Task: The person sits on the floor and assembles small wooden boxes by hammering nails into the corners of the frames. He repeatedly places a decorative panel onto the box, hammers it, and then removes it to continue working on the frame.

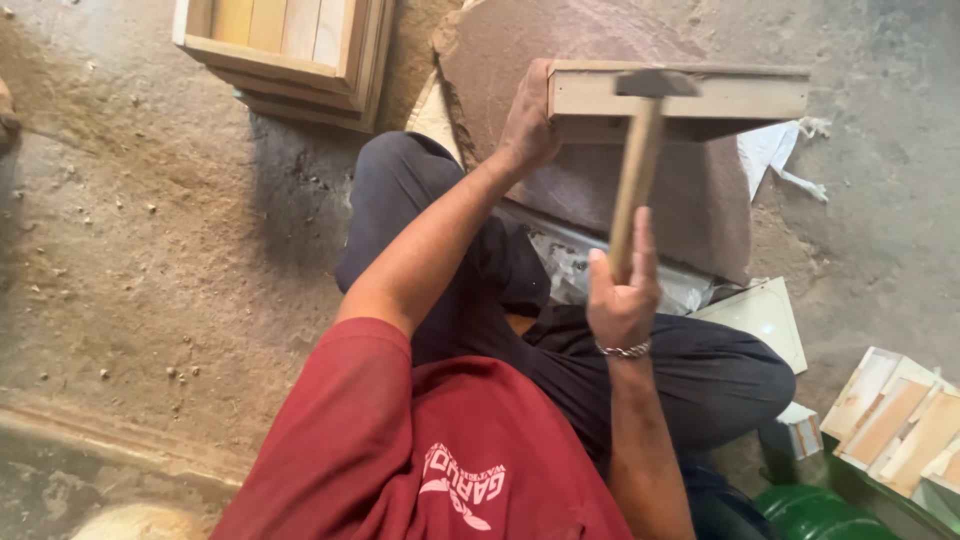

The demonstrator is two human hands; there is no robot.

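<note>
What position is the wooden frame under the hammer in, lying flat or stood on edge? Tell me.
On edge. The wooden frame shows its narrow side upward, the left hand steadies its end, and the hammer in the right hand meets that top edge.

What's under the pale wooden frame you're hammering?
Under the pale wooden frame lies a flat brown stone slab, bare around it. The slab's surface right beneath the frame is covered, so nothing there can be seen.

Red shirt [400,450], dark trousers [690,370], wrist chain [624,350]

Soft, even daylight falls from the upper right; a shadow lies left of the person's leg. The hammer [640,150] is slightly motion-blurred, the edges mildly stretched.
</note>
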